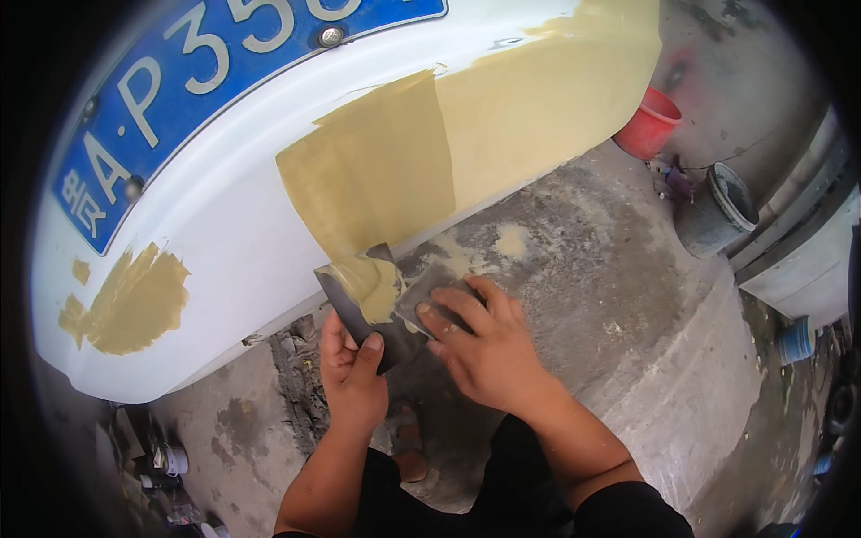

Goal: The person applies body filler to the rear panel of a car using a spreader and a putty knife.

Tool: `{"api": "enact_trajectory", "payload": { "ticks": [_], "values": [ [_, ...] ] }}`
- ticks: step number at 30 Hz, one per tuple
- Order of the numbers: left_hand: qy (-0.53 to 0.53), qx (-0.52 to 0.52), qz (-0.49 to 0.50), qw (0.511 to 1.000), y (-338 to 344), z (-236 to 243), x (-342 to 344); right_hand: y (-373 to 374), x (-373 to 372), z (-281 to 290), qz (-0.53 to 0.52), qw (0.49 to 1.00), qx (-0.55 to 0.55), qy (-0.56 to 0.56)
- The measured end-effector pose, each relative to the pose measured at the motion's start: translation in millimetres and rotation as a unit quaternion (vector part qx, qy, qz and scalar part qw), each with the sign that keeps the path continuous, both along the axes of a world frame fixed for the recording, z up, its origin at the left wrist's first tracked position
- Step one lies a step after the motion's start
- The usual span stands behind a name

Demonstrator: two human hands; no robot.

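My left hand [355, 372] grips a dark flat plate [345, 294], thumb on top and fingers beneath. Soft yellow filler putty [369, 280] is heaped over the plate's upper part. In my right hand [489, 345] is a grey flat putty spreader [430, 285], pinched with the fingers laid along its face. Its left edge meets the putty at the plate's right side. Just beyond both tools is a white car bumper [242, 215], with a broad tan putty patch [377, 166] on it. A smaller ragged patch [139, 300] lies farther left.
A blue licence plate [202, 81] is screwed to the bumper above. Red bucket [647, 125] and dark grey bucket [717, 211] stand at the far right by a wall. Yellow dust marks the concrete floor [592, 260]. Small cans and clutter lie at lower left.
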State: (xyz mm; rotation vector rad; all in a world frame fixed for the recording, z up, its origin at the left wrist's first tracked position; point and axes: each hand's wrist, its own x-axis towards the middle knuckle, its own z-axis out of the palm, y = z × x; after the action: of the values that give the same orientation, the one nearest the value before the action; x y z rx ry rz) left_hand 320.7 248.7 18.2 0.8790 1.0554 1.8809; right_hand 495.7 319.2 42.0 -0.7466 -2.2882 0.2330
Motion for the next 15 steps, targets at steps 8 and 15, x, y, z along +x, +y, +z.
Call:
{"api": "enact_trajectory", "payload": {
  "ticks": [8,15],
  "values": [
    [0.04,0.003,0.021,0.999,-1,2,-17,42,30,3,-0.072,0.996,0.008,0.044],
    [0.003,-0.035,0.015,0.999,0,0,-12,105,11,76,-0.172,0.97,0.164,0.056]
  ]
}}
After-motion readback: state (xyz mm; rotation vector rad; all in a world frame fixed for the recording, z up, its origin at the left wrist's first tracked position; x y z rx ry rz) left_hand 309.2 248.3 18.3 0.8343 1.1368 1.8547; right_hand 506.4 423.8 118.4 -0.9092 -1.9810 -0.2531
